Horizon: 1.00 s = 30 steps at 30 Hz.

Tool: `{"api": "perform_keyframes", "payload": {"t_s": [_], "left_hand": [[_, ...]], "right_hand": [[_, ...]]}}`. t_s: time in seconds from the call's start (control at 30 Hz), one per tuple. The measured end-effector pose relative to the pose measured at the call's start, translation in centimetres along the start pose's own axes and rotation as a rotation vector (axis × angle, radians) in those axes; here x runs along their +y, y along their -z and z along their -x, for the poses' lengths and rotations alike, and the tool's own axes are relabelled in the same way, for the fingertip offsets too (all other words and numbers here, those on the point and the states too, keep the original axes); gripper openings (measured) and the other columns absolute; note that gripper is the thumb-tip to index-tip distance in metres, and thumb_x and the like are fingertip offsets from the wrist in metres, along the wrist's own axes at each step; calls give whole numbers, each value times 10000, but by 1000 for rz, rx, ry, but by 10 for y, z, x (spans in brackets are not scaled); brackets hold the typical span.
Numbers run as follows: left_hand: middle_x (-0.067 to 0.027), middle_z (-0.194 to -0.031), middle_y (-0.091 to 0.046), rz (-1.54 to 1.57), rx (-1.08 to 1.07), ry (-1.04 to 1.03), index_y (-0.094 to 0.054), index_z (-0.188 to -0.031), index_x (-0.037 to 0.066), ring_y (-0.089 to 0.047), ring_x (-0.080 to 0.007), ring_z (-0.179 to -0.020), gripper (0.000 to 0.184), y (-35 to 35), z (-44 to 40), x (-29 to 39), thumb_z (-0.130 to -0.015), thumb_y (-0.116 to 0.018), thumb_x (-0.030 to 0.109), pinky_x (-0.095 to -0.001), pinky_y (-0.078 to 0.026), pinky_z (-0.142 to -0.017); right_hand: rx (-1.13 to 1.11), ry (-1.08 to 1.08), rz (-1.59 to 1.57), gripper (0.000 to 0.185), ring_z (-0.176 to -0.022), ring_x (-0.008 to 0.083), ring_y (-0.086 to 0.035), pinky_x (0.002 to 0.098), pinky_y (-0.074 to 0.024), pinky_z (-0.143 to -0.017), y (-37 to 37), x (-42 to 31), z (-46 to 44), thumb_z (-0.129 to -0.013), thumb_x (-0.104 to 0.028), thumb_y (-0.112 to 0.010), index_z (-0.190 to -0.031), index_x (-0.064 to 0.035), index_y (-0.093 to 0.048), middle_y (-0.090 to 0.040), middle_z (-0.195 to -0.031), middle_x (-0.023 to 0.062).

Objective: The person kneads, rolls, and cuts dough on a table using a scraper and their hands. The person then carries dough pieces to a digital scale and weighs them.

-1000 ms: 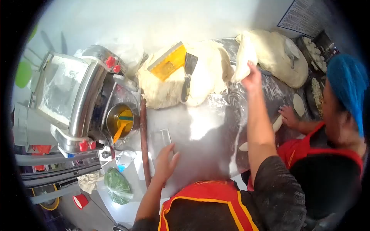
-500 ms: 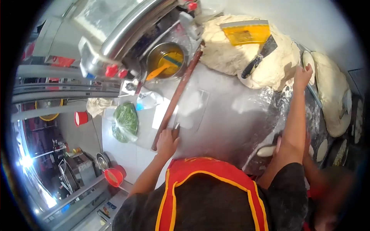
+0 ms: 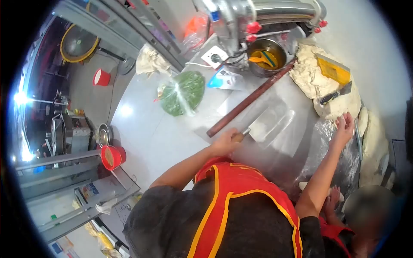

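Observation:
My left hand [image 3: 225, 142] is closed round the wooden handle of a broad-bladed knife [image 3: 270, 124], whose wide, shiny blade lies along the metal worktop. Just beyond it, a long dark-red rolling pin [image 3: 251, 99] lies diagonally. My right hand [image 3: 343, 125] is stretched out at the lower edge of a big mound of dough [image 3: 306, 71], its fingers loosely bent and apart, with nothing visible in them. On the dough rest a yellow scraper [image 3: 334, 71] and a dark-handled scraper [image 3: 330, 98].
A steel pot [image 3: 282, 53] of yellow liquid holds an orange-handled brush. Nearby are a bag of greens [image 3: 185, 92] and a rolling machine [image 3: 279, 12]. More dough [image 3: 375, 144] lies at the right. A co-worker's hand [image 3: 333, 198] is close beside my right arm.
The view has swung left, so the worktop things appear further right. My left hand still grips the knife handle. My right hand stays by the dough's edge, its fingers slightly more bent.

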<state>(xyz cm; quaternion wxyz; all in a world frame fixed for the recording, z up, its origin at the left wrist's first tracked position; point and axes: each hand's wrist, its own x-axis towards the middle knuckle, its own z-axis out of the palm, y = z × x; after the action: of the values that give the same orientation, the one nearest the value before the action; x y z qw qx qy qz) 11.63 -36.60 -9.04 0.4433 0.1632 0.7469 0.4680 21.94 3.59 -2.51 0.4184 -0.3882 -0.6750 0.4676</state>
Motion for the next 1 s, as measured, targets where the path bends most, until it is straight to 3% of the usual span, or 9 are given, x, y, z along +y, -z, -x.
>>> {"api": "perform_keyframes", "payload": {"t_s": [0.17, 0.33, 0.4, 0.47, 0.53, 0.63, 0.73, 0.8, 1.0], "left_hand": [[-47, -646, -531, 449, -41, -75, -445, -1086, 36, -522, -109, -504, 301, 34, 48, 22, -852, -577, 171, -231, -419, -452], [-29, -595, -507, 634, 42, -192, -427, -1106, 10, -494, -106, -467, 296, 50, 61, 11, -884, -537, 171, -220, -371, -411], [-39, -619, -512, 557, 118, -154, -448, -1126, 1, -498, -103, -478, 302, 43, 56, -11, -893, -530, 175, -223, -382, -419], [-66, -683, -540, 502, 173, -132, -441, -1172, -4, -531, -116, -538, 345, 39, 56, -18, -899, -531, 186, -242, -419, -471], [-109, -786, -590, 477, 203, -114, -406, -1246, -6, -591, -143, -645, 425, 38, 63, -18, -903, -540, 205, -278, -482, -564], [-164, -906, -604, 97, 161, -393, -430, -1268, -10, -624, -241, -832, 461, 66, 55, -32, -895, -568, 224, -343, -501, -690], [-208, -1034, -578, -286, 336, -179, -462, -1266, 22, -590, -343, -970, 487, 131, 40, -57, -854, -623, 224, -390, -484, -802], [-246, -1139, -529, -626, 902, -488, -458, -1287, 70, -581, -392, -982, 566, 169, 34, -47, -799, -672, 260, -428, -491, -807], [-227, -1153, -541, -779, 719, 44, -482, -1267, 101, -593, -408, -974, 489, 215, -13, -33, -821, -634, 232, -476, -488, -819]], "right_hand": [[-202, -156, -44, 266, -780, 125, -586, 252, -484, -698, -25, 40, 77, -895, -92, -565, -1149, -15, -578, -627, -994, 48], [-1120, -350, -266, 374, -943, 159, -575, 308, -466, -854, -111, -10, 203, -912, -191, -580, -1232, -5, -530, -607, -1125, 87], [-1292, -285, -324, 319, -942, 168, -591, 298, -465, -858, -139, -44, 247, -921, -166, -553, -1180, 18, -529, -614, -1078, 122], [-1324, -578, -455, 283, -894, 169, -604, 289, -484, -804, -159, -68, 272, -925, -153, -536, -1148, 21, -539, -626, -999, 115], [-1239, -632, -434, 242, -827, 168, -609, 289, -501, -710, -171, -72, 284, -923, -127, -525, -1108, 24, -556, -626, -906, 102], [-1103, -617, -453, 210, -799, 175, -608, 296, -513, -653, -182, -83, 292, -916, -96, -519, -1074, 31, -573, -621, -870, 100], [-1093, -790, -542, 207, -833, 181, -606, 294, -512, -732, -183, -65, 292, -908, -56, -508, -1070, 52, -577, -625, -926, 109], [-1113, -823, -441, 213, -852, 190, -605, 305, -517, -757, -185, -49, 296, -901, -26, -499, -1082, 63, -568, -622, -948, 110], [-1094, -978, -312, 216, -871, 193, -600, 328, -518, -801, -194, -40, 315, -893, 14, -482, -1092, 69, -548, -611, -977, 106]]}}
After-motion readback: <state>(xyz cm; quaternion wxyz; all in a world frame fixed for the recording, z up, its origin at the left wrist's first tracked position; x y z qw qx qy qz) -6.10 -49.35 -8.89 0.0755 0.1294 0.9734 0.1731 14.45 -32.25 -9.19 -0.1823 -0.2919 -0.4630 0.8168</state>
